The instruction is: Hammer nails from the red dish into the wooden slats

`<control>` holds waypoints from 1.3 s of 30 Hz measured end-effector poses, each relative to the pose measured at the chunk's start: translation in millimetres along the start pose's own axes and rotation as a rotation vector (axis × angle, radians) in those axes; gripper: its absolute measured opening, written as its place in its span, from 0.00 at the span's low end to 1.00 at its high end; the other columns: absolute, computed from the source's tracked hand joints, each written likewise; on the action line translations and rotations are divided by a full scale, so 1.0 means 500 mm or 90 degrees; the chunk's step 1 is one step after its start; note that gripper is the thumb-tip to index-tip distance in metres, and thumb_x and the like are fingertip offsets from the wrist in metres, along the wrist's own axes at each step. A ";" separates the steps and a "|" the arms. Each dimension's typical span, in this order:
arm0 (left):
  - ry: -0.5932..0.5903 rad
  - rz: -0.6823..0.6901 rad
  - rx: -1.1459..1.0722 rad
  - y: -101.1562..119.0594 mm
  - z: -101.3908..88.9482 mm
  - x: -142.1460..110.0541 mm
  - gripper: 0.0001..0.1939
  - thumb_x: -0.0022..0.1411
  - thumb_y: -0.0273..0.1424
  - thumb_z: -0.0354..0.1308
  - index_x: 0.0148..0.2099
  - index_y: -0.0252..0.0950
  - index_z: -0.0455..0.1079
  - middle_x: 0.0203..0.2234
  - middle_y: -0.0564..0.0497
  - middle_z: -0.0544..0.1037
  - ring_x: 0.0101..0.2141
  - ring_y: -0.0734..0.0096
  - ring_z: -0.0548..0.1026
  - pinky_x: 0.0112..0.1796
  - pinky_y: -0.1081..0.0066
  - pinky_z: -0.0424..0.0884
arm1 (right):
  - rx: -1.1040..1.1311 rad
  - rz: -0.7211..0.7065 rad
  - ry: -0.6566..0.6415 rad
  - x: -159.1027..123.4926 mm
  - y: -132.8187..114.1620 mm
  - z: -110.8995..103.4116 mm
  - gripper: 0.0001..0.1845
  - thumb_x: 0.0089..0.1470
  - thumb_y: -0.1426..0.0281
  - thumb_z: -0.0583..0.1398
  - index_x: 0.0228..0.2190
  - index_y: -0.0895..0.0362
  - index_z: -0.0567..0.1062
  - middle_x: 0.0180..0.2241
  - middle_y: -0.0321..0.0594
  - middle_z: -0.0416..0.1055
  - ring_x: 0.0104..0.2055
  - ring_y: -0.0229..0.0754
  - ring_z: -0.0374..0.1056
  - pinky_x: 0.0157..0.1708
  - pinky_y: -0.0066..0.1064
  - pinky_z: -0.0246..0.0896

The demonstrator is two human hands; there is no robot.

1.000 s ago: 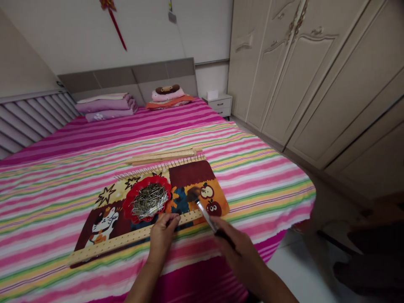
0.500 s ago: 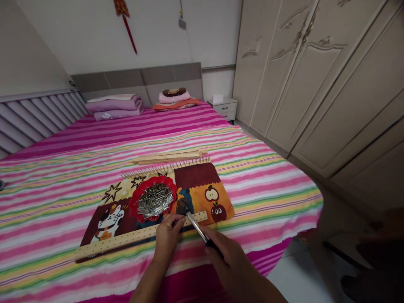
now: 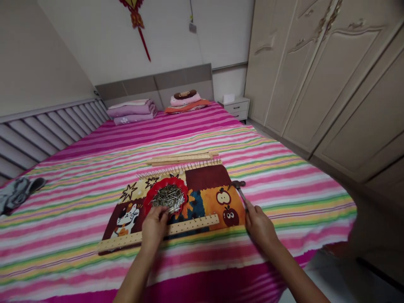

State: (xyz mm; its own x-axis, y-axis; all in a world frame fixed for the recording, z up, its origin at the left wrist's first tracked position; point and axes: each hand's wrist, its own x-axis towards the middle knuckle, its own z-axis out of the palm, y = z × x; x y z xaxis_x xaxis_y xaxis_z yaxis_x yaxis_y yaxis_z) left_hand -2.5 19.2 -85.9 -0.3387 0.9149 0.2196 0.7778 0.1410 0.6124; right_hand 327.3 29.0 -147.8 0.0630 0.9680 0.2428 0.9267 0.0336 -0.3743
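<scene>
Hammer (image 3: 241,193) and left hand (image 3: 154,225) part ways in the head view: half a second ago both meet at the front wooden strip (image 3: 192,225), and now the hammer is over by the right edge of the printed mat (image 3: 206,176), while the left hand is at the near side of the red bowl (image 3: 149,203). Thumb and forefinger of the left hand come nearly together over the nails (image 3: 171,197) heaped in the bowl; whether they pinch one cannot be told, and the remaining fingers are tucked out of sight. The right hand (image 3: 261,224) is closed around the hammer's handle, hiding its lower end; whether the hammer's head touches the mat or hangs above it is unclear. The front strip lies along the mat's near edge, part of it behind the left hand, with a few nails upright near its right end, too small to count. Along the far edge, a second strip (image 3: 202,164) bristles with nails, its left end hard to make out. Beyond it lie overlapping strips (image 3: 181,159). Dark grey cloth (image 3: 14,197) is cut off at left, a red wall ornament (image 3: 136,19) at top.
</scene>
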 end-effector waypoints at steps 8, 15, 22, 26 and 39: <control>-0.189 0.024 0.276 0.037 0.012 0.062 0.09 0.56 0.28 0.52 0.32 0.38 0.74 0.36 0.49 0.77 0.36 0.68 0.73 0.37 0.73 0.63 | -0.049 0.001 -0.026 -0.004 -0.006 0.000 0.24 0.56 0.77 0.53 0.55 0.62 0.66 0.31 0.43 0.69 0.28 0.41 0.66 0.24 0.27 0.55; -0.245 -0.007 0.306 0.044 -0.012 0.071 0.08 0.57 0.28 0.50 0.31 0.36 0.70 0.30 0.48 0.77 0.31 0.69 0.72 0.33 0.73 0.61 | -0.066 0.006 -0.037 -0.006 -0.010 -0.003 0.23 0.57 0.76 0.53 0.54 0.62 0.66 0.31 0.44 0.69 0.29 0.42 0.66 0.25 0.28 0.55; -0.264 -0.024 0.255 0.031 -0.033 0.070 0.04 0.53 0.29 0.54 0.30 0.37 0.70 0.25 0.52 0.76 0.27 0.71 0.71 0.30 0.74 0.60 | -0.072 0.012 -0.049 -0.007 -0.011 -0.003 0.23 0.57 0.76 0.53 0.55 0.62 0.65 0.33 0.45 0.70 0.30 0.42 0.67 0.25 0.28 0.55; -0.286 -0.038 0.240 0.033 -0.030 0.070 0.03 0.51 0.29 0.55 0.27 0.38 0.69 0.21 0.54 0.74 0.25 0.72 0.70 0.27 0.75 0.58 | -0.076 0.013 -0.055 -0.007 -0.011 -0.003 0.23 0.58 0.75 0.52 0.55 0.63 0.65 0.34 0.46 0.70 0.30 0.43 0.67 0.25 0.29 0.56; -0.190 -0.159 -0.047 0.010 -0.056 0.073 0.12 0.43 0.41 0.59 0.25 0.39 0.74 0.15 0.55 0.72 0.20 0.71 0.67 0.25 0.73 0.59 | -0.083 0.016 -0.056 -0.007 -0.015 -0.007 0.23 0.58 0.74 0.53 0.55 0.62 0.65 0.32 0.45 0.70 0.30 0.43 0.67 0.25 0.29 0.56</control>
State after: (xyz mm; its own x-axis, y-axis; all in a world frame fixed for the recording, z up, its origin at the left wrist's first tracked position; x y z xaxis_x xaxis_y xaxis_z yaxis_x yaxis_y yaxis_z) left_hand -25.9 42.6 -53.4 -0.3364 0.9268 -0.1667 0.6467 0.3560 0.6745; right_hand 321.6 24.3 -142.5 0.0592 0.9864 0.1531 0.9658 -0.0178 -0.2586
